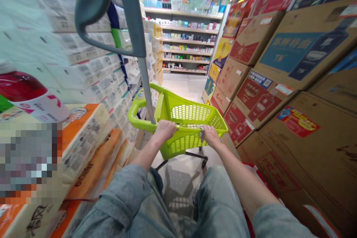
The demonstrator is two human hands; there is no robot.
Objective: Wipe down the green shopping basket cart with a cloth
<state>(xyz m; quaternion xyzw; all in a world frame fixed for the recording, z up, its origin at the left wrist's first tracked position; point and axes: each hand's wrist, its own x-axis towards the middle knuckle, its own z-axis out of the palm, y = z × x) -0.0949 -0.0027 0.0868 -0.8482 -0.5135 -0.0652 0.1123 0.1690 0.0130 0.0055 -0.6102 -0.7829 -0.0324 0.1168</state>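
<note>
A lime-green wheeled shopping basket (180,144) with slotted sides stands in the aisle before my knees. My left hand (166,131) is closed over its near rim, beside the metal pole (148,89) that rises to a grey loop handle (138,18). Farther right on the same rim, my right hand (211,136) is closed around a small crumpled greyish cloth (202,134), pressed against the basket's edge. Through the slots the part of the inside that shows is bare green plastic. A dark caster (204,161) is visible below.
Stacked paper packs (92,70) wall the left side, with a red-topped bottle (30,93) on orange packs (83,130). Piled cardboard cartons (301,52) line the right. Shelves of small goods (189,41) stand across the aisle's far end. Part of the left is pixelated.
</note>
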